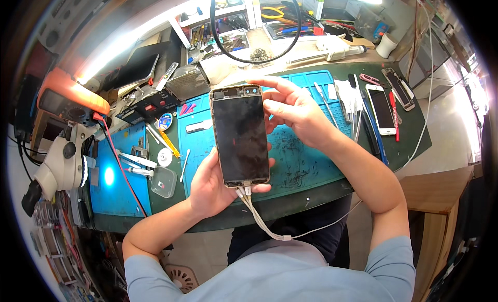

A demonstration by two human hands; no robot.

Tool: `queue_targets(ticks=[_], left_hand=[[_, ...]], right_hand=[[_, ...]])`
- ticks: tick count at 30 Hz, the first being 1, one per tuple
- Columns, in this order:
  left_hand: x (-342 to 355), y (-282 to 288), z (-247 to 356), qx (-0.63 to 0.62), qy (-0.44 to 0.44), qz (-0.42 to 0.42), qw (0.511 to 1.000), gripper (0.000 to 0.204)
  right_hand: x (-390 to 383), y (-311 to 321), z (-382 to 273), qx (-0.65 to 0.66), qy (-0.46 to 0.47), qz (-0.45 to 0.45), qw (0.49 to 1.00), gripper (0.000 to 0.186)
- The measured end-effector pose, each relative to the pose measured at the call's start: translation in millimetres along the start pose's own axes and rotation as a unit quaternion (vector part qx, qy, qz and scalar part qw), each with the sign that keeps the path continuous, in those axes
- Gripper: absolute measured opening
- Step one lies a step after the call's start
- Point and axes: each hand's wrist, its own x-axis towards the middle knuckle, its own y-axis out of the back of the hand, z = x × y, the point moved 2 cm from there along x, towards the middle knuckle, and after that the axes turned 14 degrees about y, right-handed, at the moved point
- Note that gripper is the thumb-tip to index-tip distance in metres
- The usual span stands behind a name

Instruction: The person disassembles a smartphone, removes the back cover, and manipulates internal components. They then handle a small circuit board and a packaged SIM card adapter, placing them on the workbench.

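Note:
A partly stripped smartphone (239, 138), with a dark flat panel and bare parts at its top and bottom ends, stands nearly upright in front of me. My left hand (210, 185) is closed around its lower left side, with fingertips showing past the right edge. At the upper right corner, my right hand (295, 112) has its index finger along the top edge and its thumb against the side. Some of its other fingers are hidden behind the phone. A white multi-headed charging cable (259, 221) meets the phone's bottom end and hangs toward my lap.
Under the phone lies a blue work mat (295, 167) on a dark green bench. To the right are a white phone (381, 110), a red pen (394, 115) and a phone housing (398, 86). An orange multimeter (72, 97) and a microscope (62, 156) stand left. A black ring (300, 22) hangs overhead.

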Motion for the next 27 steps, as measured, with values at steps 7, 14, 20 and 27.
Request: queue_targets(ticks=[7, 14, 20, 27], left_hand=[[-0.4, 0.9, -0.4, -0.005, 0.002, 0.008, 1.0, 0.064], [0.0, 2.1, -0.2, -0.016, 0.005, 0.007, 1.0, 0.063], [1.1, 3.4, -0.2, -0.026, 0.006, 0.002, 1.0, 0.063], [1.0, 3.0, -0.3, -0.03, 0.008, 0.023, 0.999, 0.065]], right_hand=[[-0.8, -0.3, 0.9, -0.02, -0.023, 0.014, 0.999, 0.049], [-0.2, -0.1, 2.0, -0.022, -0.024, 0.017, 0.999, 0.049], [0.3, -0.3, 2.8, -0.027, -0.02, 0.018, 0.999, 0.049], [0.4, 1.1, 5.4, -0.032, -0.02, 0.019, 0.999, 0.05]])
